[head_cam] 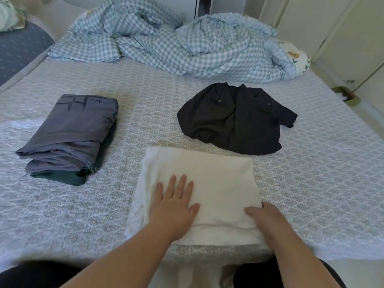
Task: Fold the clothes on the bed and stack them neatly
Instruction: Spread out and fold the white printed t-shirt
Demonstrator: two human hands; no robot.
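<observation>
White garment (pixel 199 183): folded into a rough rectangle, laid at the lower centre of the frame on the near edge of the bed (pixel 145 104)
Left hand (pixel 174 206): pressed flat on the left half of the white garment, fingers spread apart, palm down, nothing clamped
Right hand (pixel 264 217): placed at the near right corner of the white garment; the fingers are curled at the fold's edge, and whether cloth is pinched between them cannot be told
Grey stack (pixel 68 134): seen at the left of the frame, a folded grey-purple piece with dark line marks laid over a folded dark green piece (pixel 62 178), whose edge is shown at the near end
Black garment (pixel 234 119): left unfolded and crumpled at the right of centre, just beyond the white garment and well apart from the grey stack
Checked duvet (pixel 176 44): bunched across the top of the frame, blue and white
Bed cover: pale, patterned with small grey motifs, spread under all the clothes
</observation>
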